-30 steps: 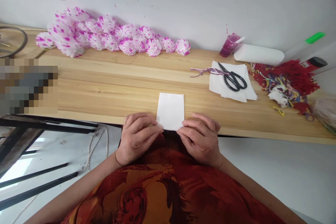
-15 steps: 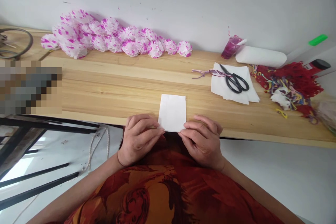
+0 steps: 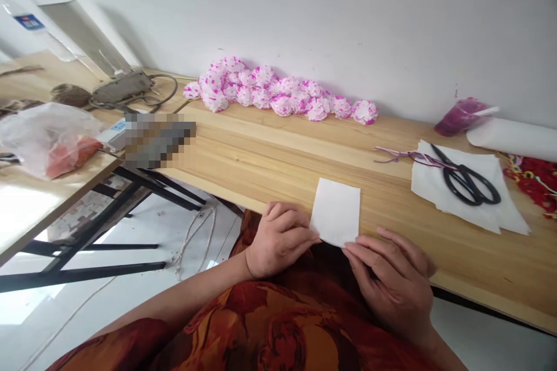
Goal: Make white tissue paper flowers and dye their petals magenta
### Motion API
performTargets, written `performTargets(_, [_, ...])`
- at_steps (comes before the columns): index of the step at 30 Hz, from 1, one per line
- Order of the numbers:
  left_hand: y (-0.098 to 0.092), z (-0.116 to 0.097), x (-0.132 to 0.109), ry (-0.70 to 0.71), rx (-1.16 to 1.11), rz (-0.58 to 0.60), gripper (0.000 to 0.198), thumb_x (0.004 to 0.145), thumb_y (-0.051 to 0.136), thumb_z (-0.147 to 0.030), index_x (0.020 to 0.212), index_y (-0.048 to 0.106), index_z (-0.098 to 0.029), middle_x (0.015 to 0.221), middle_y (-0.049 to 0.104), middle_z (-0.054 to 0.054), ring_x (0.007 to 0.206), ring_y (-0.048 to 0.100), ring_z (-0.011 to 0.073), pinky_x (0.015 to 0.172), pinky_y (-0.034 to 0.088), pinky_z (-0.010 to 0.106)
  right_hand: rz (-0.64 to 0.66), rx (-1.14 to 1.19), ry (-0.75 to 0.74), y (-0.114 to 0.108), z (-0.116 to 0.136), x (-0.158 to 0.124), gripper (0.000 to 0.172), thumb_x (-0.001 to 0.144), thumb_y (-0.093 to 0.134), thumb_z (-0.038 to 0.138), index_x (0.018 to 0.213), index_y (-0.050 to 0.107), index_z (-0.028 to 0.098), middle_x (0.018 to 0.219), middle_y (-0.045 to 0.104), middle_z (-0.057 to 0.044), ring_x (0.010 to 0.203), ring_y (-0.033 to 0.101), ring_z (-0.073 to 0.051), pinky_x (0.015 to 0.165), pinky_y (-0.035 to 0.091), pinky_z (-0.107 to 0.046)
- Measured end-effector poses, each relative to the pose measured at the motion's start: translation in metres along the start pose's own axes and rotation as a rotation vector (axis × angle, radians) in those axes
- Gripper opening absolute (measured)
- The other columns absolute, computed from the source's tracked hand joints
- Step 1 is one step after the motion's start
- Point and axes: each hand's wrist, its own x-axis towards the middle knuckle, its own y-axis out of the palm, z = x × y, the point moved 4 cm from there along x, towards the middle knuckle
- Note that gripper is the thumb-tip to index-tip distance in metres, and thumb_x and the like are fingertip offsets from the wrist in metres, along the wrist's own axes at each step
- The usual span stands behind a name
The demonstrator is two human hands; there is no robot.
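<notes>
A small stack or fold of white paper (image 3: 336,211) lies at the front edge of the wooden table (image 3: 261,156), its near side reaching the edge. My left hand (image 3: 285,237) pinches the near left corner between thumb and fingers. At the near right corner, my right hand (image 3: 391,275) grips the paper in the same way. Farther right, black-handled scissors (image 3: 472,182) and some purple and white strings (image 3: 402,155) rest on more white paper sheets (image 3: 474,217). How many layers the held paper has I cannot tell.
White and magenta paper flowers (image 3: 282,93) line the wall. A cup of purple liquid (image 3: 459,116) and a white roll (image 3: 513,136) stand back right, near red yarn (image 3: 533,182). On the left are a plastic bag (image 3: 52,139), a power strip (image 3: 115,133) and a grey cabled device (image 3: 124,90).
The view has swung to the left, so the table's left end now shows and everything sits farther right in the picture. Both hands still hold the paper's near corners.
</notes>
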Motion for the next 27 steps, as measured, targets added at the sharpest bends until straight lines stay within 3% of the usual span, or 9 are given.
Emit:
performTargets(12, [-0.0012,0.0001,-0.0018,0.057,0.039,-0.014,0.020,0.081,0.077,-0.025,0.101,0.074,-0.030,0.084,0.070,-0.001,0.089,0.055,0.0163,0.081,0.043,0.032,-0.002,-0.002,-0.048,0.0000,-0.0003,-0.0030,0.024,0.077,0.081,0.015,0.096,0.077,0.030,0.089,0.077,0.004,0.103,0.066,-0.026,0.088,0.047,-0.041])
performTargets(27, [0.0031,0.0009,-0.0073,0.109,0.045,0.061,0.029,0.076,0.080,-0.016,0.102,0.072,-0.028,0.091,0.068,0.002,0.097,0.054,0.0209,0.090,0.051,0.040,-0.017,0.016,-0.013,-0.0011,0.0019,-0.0068,0.017,0.079,0.079,0.016,0.088,0.073,0.029,0.088,0.077,0.005,0.108,0.061,-0.025,0.090,0.038,-0.042])
